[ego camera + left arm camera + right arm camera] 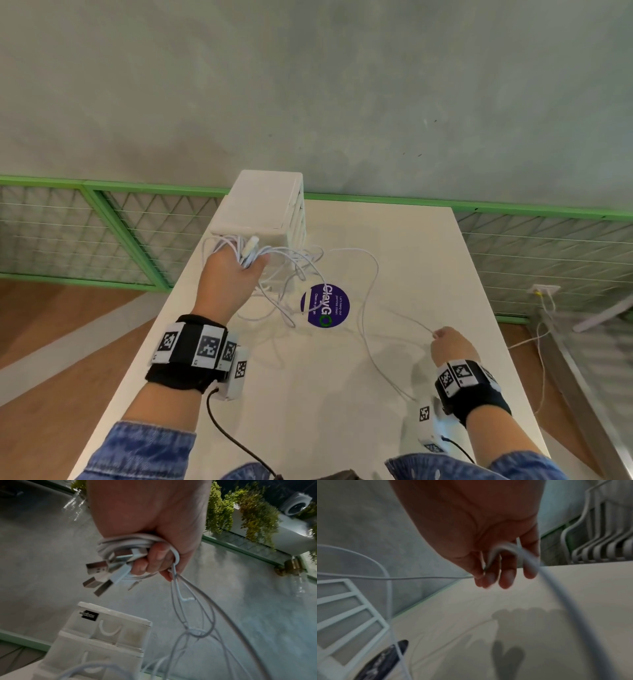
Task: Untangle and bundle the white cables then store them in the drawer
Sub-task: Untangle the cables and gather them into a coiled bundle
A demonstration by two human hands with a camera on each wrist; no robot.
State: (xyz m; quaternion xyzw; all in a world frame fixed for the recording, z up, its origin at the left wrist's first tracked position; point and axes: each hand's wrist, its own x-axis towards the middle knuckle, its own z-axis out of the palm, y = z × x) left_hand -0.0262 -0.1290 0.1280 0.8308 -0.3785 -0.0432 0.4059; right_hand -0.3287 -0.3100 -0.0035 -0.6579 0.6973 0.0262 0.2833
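My left hand is raised in front of the white drawer unit and grips a coil of white cables with several USB plugs sticking out of the fist. Loose white cables hang from that hand in a tangle onto the white table. One strand runs across to my right hand, which pinches it above the table's right side. In the right wrist view the cable loops over the fingers and trails back toward the camera.
A round purple sticker lies on the table under the tangle. A green-framed wire mesh fence runs behind the table before a grey wall. On the floor to the right, a wall socket has other cables plugged in.
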